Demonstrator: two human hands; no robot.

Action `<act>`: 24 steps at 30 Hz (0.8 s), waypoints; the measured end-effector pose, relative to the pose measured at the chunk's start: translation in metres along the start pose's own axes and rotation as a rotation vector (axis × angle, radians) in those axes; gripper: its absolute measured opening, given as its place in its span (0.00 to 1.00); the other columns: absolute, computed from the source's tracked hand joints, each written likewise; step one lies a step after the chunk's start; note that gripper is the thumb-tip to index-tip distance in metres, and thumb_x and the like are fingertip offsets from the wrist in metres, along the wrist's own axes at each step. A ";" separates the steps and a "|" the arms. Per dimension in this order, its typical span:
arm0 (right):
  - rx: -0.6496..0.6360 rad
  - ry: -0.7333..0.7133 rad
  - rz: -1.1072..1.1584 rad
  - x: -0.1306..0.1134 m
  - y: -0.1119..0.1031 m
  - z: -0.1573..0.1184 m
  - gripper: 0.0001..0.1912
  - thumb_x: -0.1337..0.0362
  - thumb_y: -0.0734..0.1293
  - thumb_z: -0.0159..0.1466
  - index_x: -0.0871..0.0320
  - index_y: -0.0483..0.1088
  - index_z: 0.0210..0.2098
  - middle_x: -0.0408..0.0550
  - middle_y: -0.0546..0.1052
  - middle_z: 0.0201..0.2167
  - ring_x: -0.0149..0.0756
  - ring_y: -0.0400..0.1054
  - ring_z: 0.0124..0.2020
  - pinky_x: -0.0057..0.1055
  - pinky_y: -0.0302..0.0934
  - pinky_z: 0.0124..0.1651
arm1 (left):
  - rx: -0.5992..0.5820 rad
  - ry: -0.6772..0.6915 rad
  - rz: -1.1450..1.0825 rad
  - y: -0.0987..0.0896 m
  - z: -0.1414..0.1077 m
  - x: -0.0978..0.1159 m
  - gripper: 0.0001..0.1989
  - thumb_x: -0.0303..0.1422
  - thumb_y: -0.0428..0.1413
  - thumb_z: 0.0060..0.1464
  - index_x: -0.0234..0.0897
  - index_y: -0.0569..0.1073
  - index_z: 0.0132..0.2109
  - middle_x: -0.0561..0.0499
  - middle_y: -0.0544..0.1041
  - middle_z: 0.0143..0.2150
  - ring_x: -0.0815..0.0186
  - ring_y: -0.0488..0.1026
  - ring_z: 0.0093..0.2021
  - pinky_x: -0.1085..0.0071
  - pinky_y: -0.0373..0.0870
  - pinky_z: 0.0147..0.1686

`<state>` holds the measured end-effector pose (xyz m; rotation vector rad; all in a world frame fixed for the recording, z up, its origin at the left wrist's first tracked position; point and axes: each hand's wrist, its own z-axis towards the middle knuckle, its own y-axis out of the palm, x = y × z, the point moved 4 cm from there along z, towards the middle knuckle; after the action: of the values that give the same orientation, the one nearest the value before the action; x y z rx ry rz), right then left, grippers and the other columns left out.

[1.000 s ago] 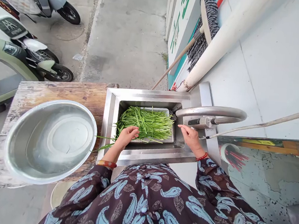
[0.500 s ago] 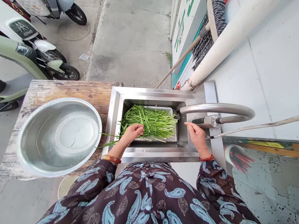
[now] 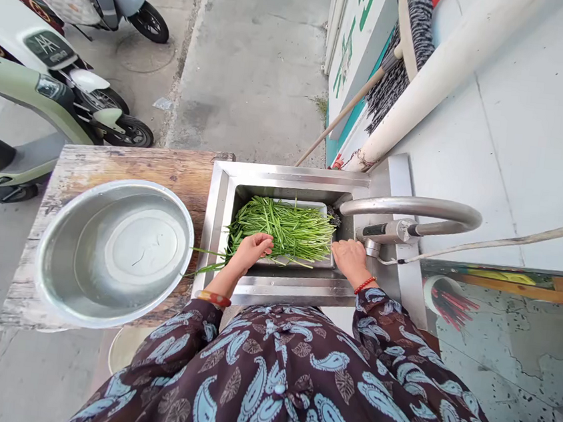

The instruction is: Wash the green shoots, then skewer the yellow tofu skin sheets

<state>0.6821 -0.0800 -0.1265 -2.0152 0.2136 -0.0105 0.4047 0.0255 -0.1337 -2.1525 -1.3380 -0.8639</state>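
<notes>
A heap of long, thin garlic chives [image 3: 292,229] lies in a metal tray [image 3: 325,261] inside the stainless sink [image 3: 218,228]. My left hand [image 3: 253,250] is over the near left part of the heap, fingers pinched together. A few leaves trail out left past its wrist over the sink's edge, seemingly from stalks in this hand. At the right end of the heap, my right hand [image 3: 351,260] is closed with fingertips by the stalk ends. What lies inside its fingers is hidden.
A large metal basin [image 3: 61,275] with water and small scraps stands on the wooden table [image 3: 186,164] at left. The curved faucet [image 3: 413,205] reaches over the sink from the right. A mop [image 3: 353,104] leans by the wall. Scooters [image 3: 26,97] are parked beyond the table.
My right hand has moved left, from beside the faucet to the right end of the chives, and its fingers have curled in. My left hand has hardly moved.
</notes>
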 end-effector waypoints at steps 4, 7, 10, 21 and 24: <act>-0.027 -0.007 -0.034 0.001 0.006 0.002 0.18 0.64 0.57 0.72 0.60 0.78 0.38 0.59 0.80 0.38 0.45 0.67 0.42 0.39 0.48 0.45 | 0.013 -0.006 -0.001 -0.002 -0.001 0.000 0.15 0.39 0.64 0.48 0.33 0.76 0.41 0.49 0.80 0.33 0.67 0.75 0.30 0.72 0.66 0.30; -0.028 -0.010 -0.047 0.002 0.007 0.002 0.18 0.63 0.57 0.72 0.60 0.77 0.38 0.58 0.80 0.37 0.46 0.67 0.42 0.39 0.48 0.44 | 0.008 -0.003 -0.001 0.000 -0.002 0.001 0.14 0.37 0.63 0.49 0.33 0.76 0.41 0.49 0.80 0.33 0.67 0.75 0.30 0.73 0.66 0.29; -0.016 -0.011 -0.045 0.001 0.007 0.002 0.18 0.62 0.57 0.72 0.59 0.77 0.37 0.57 0.80 0.37 0.46 0.67 0.42 0.39 0.48 0.44 | 0.000 0.003 0.002 0.000 -0.003 0.003 0.13 0.36 0.62 0.50 0.33 0.76 0.41 0.49 0.80 0.33 0.68 0.75 0.30 0.73 0.66 0.29; 0.187 -0.003 0.304 -0.005 -0.014 -0.003 0.15 0.61 0.60 0.71 0.53 0.77 0.50 0.53 0.79 0.50 0.46 0.66 0.53 0.43 0.51 0.57 | 0.002 0.004 0.022 -0.005 -0.004 -0.004 0.12 0.36 0.62 0.51 0.34 0.75 0.41 0.49 0.80 0.33 0.67 0.75 0.30 0.73 0.66 0.30; 0.267 0.119 1.101 -0.017 -0.017 0.012 0.11 0.61 0.65 0.66 0.54 0.78 0.44 0.53 0.78 0.51 0.44 0.67 0.54 0.42 0.55 0.60 | 0.008 0.001 0.029 -0.006 -0.004 -0.007 0.12 0.36 0.61 0.52 0.34 0.75 0.41 0.49 0.80 0.34 0.67 0.75 0.30 0.73 0.66 0.29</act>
<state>0.6691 -0.0600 -0.1151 -1.4127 1.2888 0.5053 0.3963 0.0211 -0.1357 -2.1595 -1.3045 -0.8470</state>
